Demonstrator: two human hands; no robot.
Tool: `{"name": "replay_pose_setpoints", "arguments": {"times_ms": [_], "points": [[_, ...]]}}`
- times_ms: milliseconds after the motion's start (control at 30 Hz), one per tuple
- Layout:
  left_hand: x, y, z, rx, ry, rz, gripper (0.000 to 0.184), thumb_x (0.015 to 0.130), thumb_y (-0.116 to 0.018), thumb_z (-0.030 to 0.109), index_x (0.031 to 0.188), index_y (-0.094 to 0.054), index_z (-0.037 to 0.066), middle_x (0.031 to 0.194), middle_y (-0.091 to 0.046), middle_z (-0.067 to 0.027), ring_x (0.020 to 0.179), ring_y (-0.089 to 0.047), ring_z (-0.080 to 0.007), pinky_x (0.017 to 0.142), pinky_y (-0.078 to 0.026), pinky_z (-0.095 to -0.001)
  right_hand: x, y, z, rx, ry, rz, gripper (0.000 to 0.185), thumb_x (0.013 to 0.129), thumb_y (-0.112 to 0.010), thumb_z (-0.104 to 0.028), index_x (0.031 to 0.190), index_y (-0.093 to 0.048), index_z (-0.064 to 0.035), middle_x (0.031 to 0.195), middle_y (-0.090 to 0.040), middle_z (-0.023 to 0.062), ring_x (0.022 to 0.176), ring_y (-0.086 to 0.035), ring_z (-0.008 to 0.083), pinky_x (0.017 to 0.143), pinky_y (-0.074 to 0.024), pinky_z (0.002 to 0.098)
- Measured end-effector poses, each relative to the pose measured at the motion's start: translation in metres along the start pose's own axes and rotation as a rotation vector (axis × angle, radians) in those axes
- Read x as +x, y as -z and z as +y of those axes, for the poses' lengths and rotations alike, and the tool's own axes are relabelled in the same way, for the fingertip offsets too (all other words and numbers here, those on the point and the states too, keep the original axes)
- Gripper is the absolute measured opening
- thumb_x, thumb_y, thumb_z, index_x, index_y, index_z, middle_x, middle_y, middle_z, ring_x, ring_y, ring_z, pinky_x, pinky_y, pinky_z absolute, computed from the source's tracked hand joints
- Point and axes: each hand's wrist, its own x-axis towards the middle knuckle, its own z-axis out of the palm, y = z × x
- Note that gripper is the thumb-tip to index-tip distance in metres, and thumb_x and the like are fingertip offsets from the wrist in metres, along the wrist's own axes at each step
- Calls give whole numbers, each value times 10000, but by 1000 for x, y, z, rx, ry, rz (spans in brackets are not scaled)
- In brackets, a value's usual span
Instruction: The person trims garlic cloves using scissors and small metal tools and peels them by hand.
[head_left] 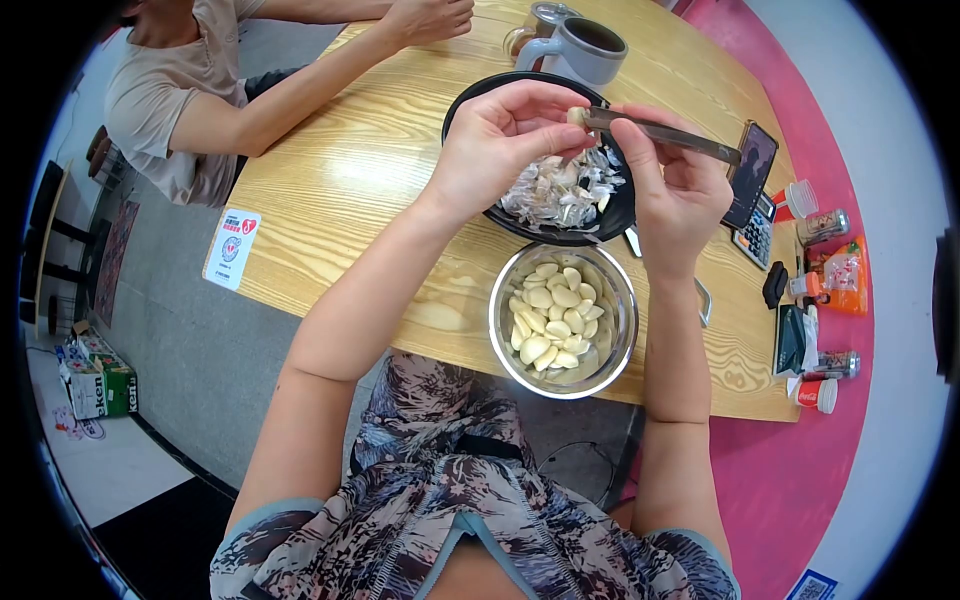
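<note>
Between the fingertips of my left hand (pixel 500 140) is a garlic clove (pixel 577 117), held above a black bowl (pixel 462 105). My right hand (pixel 675 180) grips a small knife (pixel 670 135), whose tip end meets the clove. Papery garlic skins (pixel 560 190) lie heaped in the black bowl under both hands. Closer to my body, a shiny metal bowl (pixel 500 345) holds many peeled garlic cloves (pixel 555 315).
A grey mug (pixel 590 55) and a glass jar (pixel 548 18) stand behind the black bowl. To the right are a propped phone (pixel 750 175), a calculator (pixel 755 235), cups and cans. Another person (pixel 190 110) sits at the left, forearms on the wooden table (pixel 330 220).
</note>
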Motion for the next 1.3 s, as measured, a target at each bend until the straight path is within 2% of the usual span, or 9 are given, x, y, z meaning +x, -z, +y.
{"name": "replay_pose_setpoints", "arguments": {"times_ms": [267,467,533,700,767,867,1033,1100,1300], "points": [[1,2,0,4,-8,10,241,868,-652,-6,1104,-608,-27,972,-682,-126,878,-687,-173,778,-574,-263,0,4,-2,18,-66,-31,126,829,-699,23,949,-674,49,886,-693,83,787,-648,108,718,-524,220],[5,13,0,-174,68,32,253,910,-628,71,1147,-604,-14,995,-684,-127,883,-672,-155,811,-563,-265,3,10,-10,95,-139,-85,125,836,-685,40,960,-670,51,904,-695,88,790,-642,103,729,-516,216],[5,18,0,-139,121,21,279,939,-601,129,1195,-588,19,1075,-671,-132,925,-655,-123,824,-541,-236,3,12,-11,117,-148,-87,124,838,-681,45,962,-669,51,905,-694,92,796,-643,104,731,-516,218],[6,17,-1,-186,135,-3,321,943,-591,129,1245,-564,23,1128,-653,-149,898,-649,-107,832,-545,-244,7,15,-12,131,-181,-30,138,838,-689,15,974,-672,33,900,-700,86,802,-651,111,741,-520,240],[6,17,0,-190,139,3,337,948,-583,132,1265,-551,23,1143,-647,-155,888,-648,-106,836,-547,-250,10,19,-3,-134,-186,-190,166,832,-706,-36,987,-674,12,891,-707,78,798,-665,123,735,-522,256],[7,21,-1,-231,126,-8,353,959,-564,135,1292,-531,23,1155,-639,-157,902,-646,-112,849,-548,-256,6,17,2,-251,-271,-257,196,821,-721,-77,995,-676,-1,884,-711,74,800,-676,132,731,-524,262],[7,22,-2,-277,157,-30,378,958,-560,120,1321,-510,30,1140,-641,-131,928,-636,-123,876,-538,-271,6,13,2,-222,-197,-227,192,819,-723,-60,994,-676,5,899,-710,76,803,-672,128,733,-521,252],[8,20,-3,-267,156,-38,376,952,-568,116,1315,-518,30,1126,-645,-120,920,-636,-123,876,-534,-271,5,10,5,-92,-99,-128,184,824,-720,-45,995,-675,9,935,-703,74,823,-661,120,754,-515,244],[5,15,-5,-98,85,-72,339,913,-624,81,1240,-576,9,1028,-669,-90,889,-634,-112,827,-526,-251,3,6,-2,66,-116,-66,170,840,-694,3,1005,-664,30,967,-690,78,847,-652,121,779,-510,234]]}}
